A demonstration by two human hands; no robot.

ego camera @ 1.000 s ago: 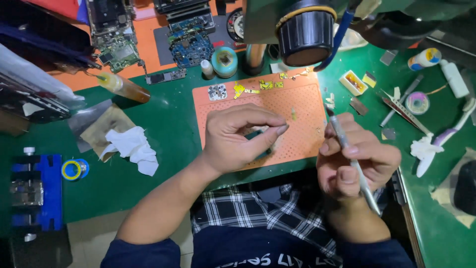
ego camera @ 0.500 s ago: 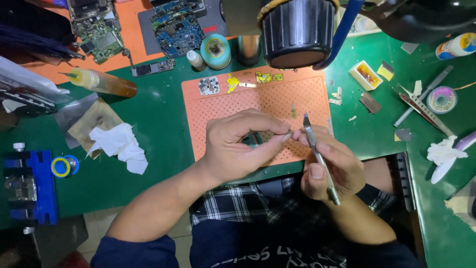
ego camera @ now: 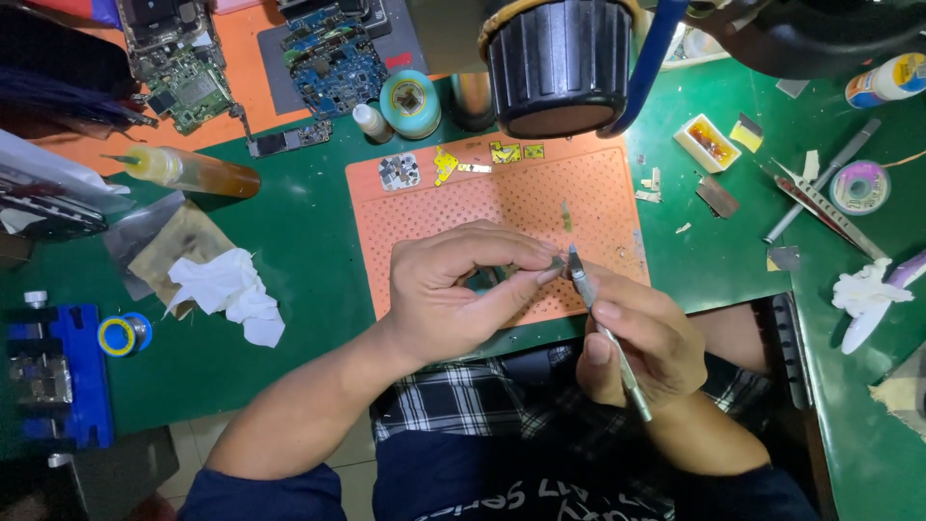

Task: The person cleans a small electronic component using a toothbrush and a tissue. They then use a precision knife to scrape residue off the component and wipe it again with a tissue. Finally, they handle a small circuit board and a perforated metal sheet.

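L hand [ego camera: 449, 294] pinches a small dark part [ego camera: 552, 265] btwn thumb and fingertips, over the near edge of the orange perforated mat [ego camera: 502, 217]; part mostly hidden by fingers, kind can't tell. R hand [ego camera: 641, 342] closed around a slim metal tweezers-type tool [ego camera: 603, 333], held pen-style, tip up and touching or just beside the part. Black microscope lens barrel [ego camera: 559, 63] hangs above far edge of mat. On mat's far strip: small chip cluster [ego camera: 399, 172], yellow bits [ego camera: 446, 166]. Left of mat: amber-liquid bottle [ego camera: 188, 171] lying on its side, crumpled white tissue [ego camera: 230, 292]. Beyond mat: blue circuit board [ego camera: 333, 58], teal tape roll [ego camera: 410, 101]. Right of mat: solder wick spool [ego camera: 858, 186].
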